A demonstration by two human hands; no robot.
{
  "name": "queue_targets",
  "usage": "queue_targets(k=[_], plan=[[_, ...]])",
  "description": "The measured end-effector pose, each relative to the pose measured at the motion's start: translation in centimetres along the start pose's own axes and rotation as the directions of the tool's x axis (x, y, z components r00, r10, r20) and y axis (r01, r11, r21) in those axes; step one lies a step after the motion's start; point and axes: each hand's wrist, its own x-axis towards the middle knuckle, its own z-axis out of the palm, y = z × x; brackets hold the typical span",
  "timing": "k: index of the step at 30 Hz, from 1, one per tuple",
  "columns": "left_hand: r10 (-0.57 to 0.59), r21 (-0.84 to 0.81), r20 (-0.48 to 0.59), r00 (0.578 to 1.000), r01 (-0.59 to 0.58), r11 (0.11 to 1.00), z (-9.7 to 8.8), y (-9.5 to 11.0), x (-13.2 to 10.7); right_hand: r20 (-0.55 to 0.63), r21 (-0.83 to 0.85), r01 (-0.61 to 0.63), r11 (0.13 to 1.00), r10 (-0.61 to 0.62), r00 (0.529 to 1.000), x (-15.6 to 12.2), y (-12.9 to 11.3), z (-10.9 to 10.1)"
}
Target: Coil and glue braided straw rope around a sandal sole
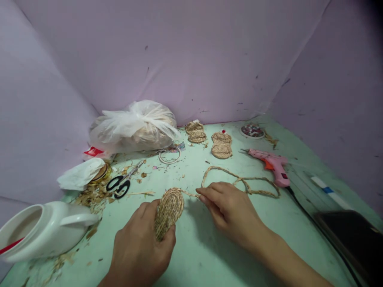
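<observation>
My left hand [140, 247] is closed around the near end of an oval coil of woven jute cord [169, 209], holding it tilted up off the green table [191, 255]. My right hand [230, 209] pinches the loose jute cord [242, 181] right where it leaves the coil's far edge. From there the cord trails away to the right in loops across the table.
Black-handled scissors [119, 185] lie to the left. A pink glue gun [272, 163] rests to the right, its cable running towards me. Two finished jute pieces [221, 145] [196, 132], a white ring [169, 154], a plastic bag [134, 127], a white jug [42, 231] and a bead dish [252, 130] surround the work.
</observation>
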Motion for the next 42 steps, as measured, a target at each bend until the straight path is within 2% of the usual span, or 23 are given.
queue_targets(k=[4,10,23,29,33,37,39,42], plan=[[0.002,-0.023,-0.073,0.997,-0.004,1.000,-0.3,0.5,-0.3,0.042,0.228,-0.044,0.973,0.035,0.998,-0.4,-0.7,0.4],[0.008,-0.040,-0.091,0.996,-0.011,0.999,-0.5,0.7,-0.5,-0.069,0.425,-0.053,0.904,0.091,0.993,-0.8,-1.9,1.6],[0.031,-0.035,-0.080,0.996,-0.034,0.999,-0.1,0.4,-0.4,-0.065,0.470,-0.066,0.880,0.109,0.992,-1.0,-2.7,1.7],[0.025,-0.112,-0.094,0.995,-0.035,0.993,-0.2,0.6,-0.4,-0.012,0.546,-0.089,0.833,0.114,0.993,-1.2,-3.3,2.1],[-0.009,-0.154,-0.041,0.999,0.003,0.988,-0.2,0.4,-0.1,-0.044,0.560,-0.095,0.823,0.144,0.989,-1.4,-3.8,2.8],[-0.019,-0.194,0.014,1.000,0.022,0.981,-0.1,0.0,0.2,-0.052,0.573,-0.153,0.805,0.222,0.974,-1.8,-4.3,3.7],[-0.035,-0.228,0.048,0.998,0.045,0.973,-0.1,-0.1,0.3,-0.073,0.542,-0.156,0.826,0.231,0.970,-2.1,-4.4,4.0],[-0.049,-0.295,0.100,0.994,0.076,0.952,-0.3,-0.1,0.5,-0.158,0.445,-0.081,0.892,0.168,0.973,-2.4,-4.5,4.4]])
